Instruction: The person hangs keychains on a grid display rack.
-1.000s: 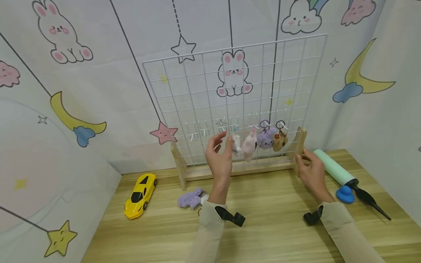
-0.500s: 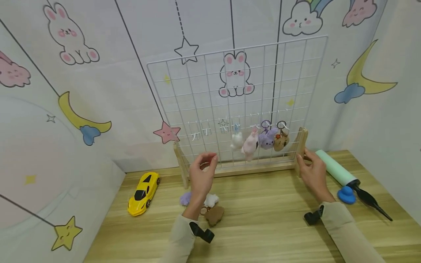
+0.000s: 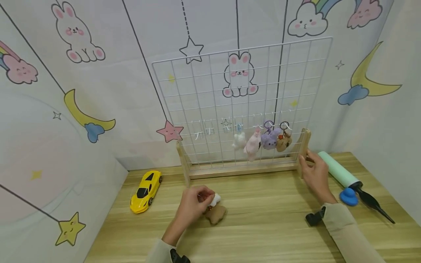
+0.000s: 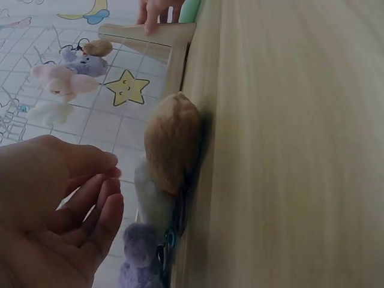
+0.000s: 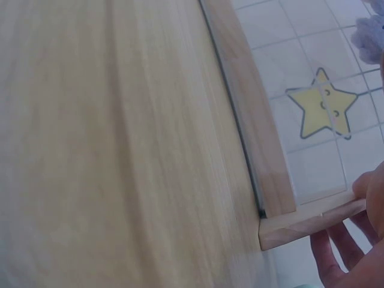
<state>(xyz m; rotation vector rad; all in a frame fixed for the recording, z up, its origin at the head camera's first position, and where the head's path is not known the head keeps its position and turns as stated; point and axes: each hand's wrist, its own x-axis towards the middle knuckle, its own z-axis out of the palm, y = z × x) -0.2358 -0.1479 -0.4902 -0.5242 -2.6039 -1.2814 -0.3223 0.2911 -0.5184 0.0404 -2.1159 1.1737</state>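
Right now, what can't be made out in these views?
Head: tabletop purple plush, hidden behind the left hand.
Left wrist: part of that plush, cut off by the bottom edge; dark fittings beside it, too blurred to identify.
Right wrist: part of the right hand, cut off by the right edge.

With both arms (image 3: 350,230) stretched forward, we hold our left hand (image 3: 194,201) loosely curled, thumb close to its fingertips, while our right hand (image 3: 315,175) grips, thumb opposite its bent fingers.
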